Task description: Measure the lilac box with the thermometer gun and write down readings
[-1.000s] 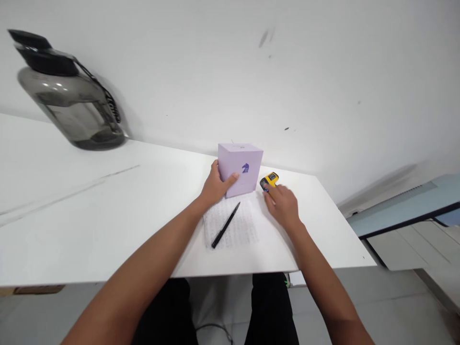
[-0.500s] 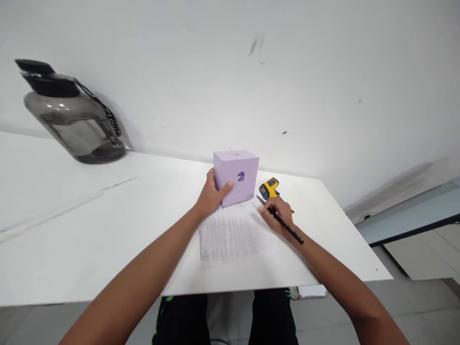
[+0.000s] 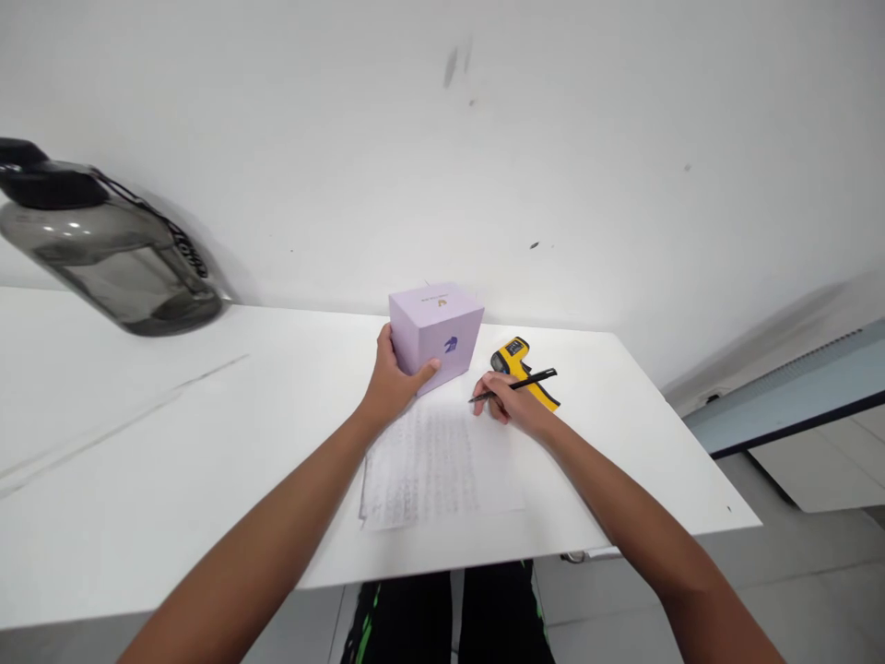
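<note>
A lilac box point(image 3: 435, 332) with a dark emblem on its front stands at the back of the white table. My left hand point(image 3: 394, 378) grips its left side, thumb across the front face. In my right hand point(image 3: 508, 401) is a black pen point(image 3: 532, 379), its tip pointing left over the upper right part of a written sheet of paper point(image 3: 429, 470). The sheet lies flat in front of the box. Just behind my right hand rests a yellow infrared thermometer point(image 3: 513, 358), its handle partly covered by the hand.
A large grey bottle point(image 3: 124, 254) with a black lid stands at the left by the wall point(image 3: 587, 138). The white table point(image 3: 172, 480) ends at a right-hand edge, beyond which a pale blue panel point(image 3: 781, 392) shows.
The pen has swung in my right hand; its tip now points left and lower, near the paper. The box appears slightly turned, still in my left hand. The view has shifted a little.
</note>
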Available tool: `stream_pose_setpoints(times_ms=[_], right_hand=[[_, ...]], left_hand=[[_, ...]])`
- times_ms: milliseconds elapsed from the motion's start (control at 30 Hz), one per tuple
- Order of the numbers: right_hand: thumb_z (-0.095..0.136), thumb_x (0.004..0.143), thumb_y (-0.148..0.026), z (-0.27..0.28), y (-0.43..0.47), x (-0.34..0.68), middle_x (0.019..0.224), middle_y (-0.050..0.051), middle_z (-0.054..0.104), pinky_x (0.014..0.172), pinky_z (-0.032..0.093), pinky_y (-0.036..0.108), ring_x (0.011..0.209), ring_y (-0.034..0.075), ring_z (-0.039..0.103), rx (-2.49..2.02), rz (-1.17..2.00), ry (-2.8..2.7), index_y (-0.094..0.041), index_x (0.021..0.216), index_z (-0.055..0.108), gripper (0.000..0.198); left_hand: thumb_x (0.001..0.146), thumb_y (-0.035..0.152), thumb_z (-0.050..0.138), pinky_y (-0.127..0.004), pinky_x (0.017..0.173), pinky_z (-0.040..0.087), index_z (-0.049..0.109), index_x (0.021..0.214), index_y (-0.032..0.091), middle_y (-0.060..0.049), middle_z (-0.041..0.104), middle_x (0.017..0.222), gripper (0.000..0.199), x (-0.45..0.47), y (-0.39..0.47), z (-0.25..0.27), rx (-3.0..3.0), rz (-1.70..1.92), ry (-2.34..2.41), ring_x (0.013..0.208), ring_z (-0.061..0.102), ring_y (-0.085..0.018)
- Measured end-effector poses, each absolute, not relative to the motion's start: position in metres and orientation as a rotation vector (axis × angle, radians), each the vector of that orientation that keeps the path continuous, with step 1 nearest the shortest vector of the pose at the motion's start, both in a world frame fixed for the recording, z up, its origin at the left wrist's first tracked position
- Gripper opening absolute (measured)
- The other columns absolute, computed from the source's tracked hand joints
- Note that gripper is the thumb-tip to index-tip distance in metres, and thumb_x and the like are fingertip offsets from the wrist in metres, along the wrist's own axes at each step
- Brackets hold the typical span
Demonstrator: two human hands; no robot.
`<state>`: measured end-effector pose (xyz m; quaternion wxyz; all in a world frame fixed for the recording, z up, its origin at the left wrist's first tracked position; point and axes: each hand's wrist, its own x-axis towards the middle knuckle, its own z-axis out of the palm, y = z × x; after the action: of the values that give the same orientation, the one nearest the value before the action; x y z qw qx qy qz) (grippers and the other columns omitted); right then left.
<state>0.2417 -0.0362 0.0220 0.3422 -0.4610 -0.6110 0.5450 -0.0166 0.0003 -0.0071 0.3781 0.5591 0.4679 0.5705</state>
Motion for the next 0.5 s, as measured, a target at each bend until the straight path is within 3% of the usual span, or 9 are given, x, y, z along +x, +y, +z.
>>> stream_pose_setpoints(times_ms=[100, 233, 367, 500], right_hand=[[0.065, 0.102, -0.066, 0.023, -0.043, 0.24, 0.071, 0.003, 0.079, 0.049, 0.033, 0.028, 0.046, 0.011, 0.041, -1.235, 1.381, -1.598, -0.024, 0.082, 0.069, 0.047], [0.075, 0.097, -0.064, 0.015, -0.045, 0.233, 0.071, 0.004, 0.077, 0.058, 0.043, 0.028, 0.059, 0.015, 0.056, -1.332, 1.057, -1.608, -0.025, 0.073, 0.067, 0.047], [0.07, 0.102, -0.062, 0.008, -0.043, 0.231, 0.074, 0.005, 0.079, 0.065, 0.052, 0.03, 0.068, 0.019, 0.067, -1.363, 0.994, -1.666, -0.024, 0.076, 0.075, 0.047], [0.07, 0.101, -0.063, 0.006, -0.04, 0.233, 0.061, 0.001, 0.067, 0.064, 0.05, 0.032, 0.067, 0.021, 0.067, -1.427, 0.959, -1.645, -0.025, 0.069, 0.076, 0.05]], left_hand=[[0.073, 0.066, 0.103, -0.068, 0.135, 0.053, 0.037, 0.166, 0.035, -0.02, 0.051, 0.173, 0.118, -0.017, 0.0, -0.005, 1.431, 1.379, 1.146, 0.166, 0.052, -0.046], [0.073, 0.065, 0.103, -0.067, 0.134, 0.054, 0.033, 0.166, 0.035, -0.021, 0.049, 0.175, 0.12, -0.017, -0.002, -0.005, 1.424, 1.342, 1.113, 0.167, 0.052, -0.046], [0.076, 0.065, 0.103, -0.07, 0.135, 0.052, 0.032, 0.166, 0.038, -0.019, 0.049, 0.175, 0.118, -0.018, -0.003, -0.006, 1.423, 1.325, 1.116, 0.167, 0.052, -0.046], [0.075, 0.065, 0.104, -0.071, 0.135, 0.052, 0.034, 0.166, 0.039, -0.018, 0.048, 0.175, 0.118, -0.019, -0.003, -0.008, 1.417, 1.345, 1.12, 0.166, 0.053, -0.046]])
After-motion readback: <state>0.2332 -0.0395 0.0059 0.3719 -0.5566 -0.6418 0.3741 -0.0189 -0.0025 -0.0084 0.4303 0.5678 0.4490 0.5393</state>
